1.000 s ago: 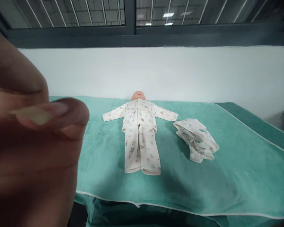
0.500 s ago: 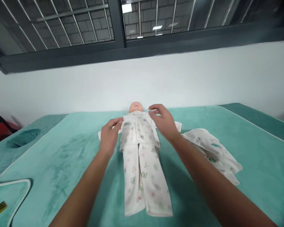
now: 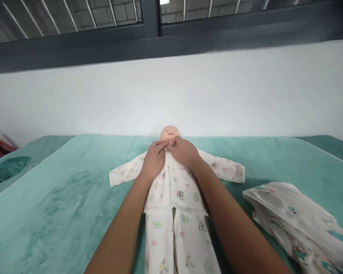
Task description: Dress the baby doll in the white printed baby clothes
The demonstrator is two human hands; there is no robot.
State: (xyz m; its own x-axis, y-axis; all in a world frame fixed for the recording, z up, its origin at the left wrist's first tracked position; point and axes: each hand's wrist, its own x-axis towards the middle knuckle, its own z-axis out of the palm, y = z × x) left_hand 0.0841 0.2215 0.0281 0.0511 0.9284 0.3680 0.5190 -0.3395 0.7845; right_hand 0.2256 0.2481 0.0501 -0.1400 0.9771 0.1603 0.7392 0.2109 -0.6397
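On the left, the teal blanket (image 3: 60,198) is bare and a little wrinkled. In the middle of it a doll (image 3: 169,133) lies on its back, head toward the wall, and it wears a white top (image 3: 177,186) with small printed animals (green, pink and grey), sleeves spread to both sides, and matching trousers (image 3: 174,239). The left hand (image 3: 153,160) has curled fingers and pinches the top's collar just under the chin. The right hand (image 3: 183,152) touches it and pinches the same collar. Further right lies a pile of clothes (image 3: 300,222) of similar print, apart from the doll.
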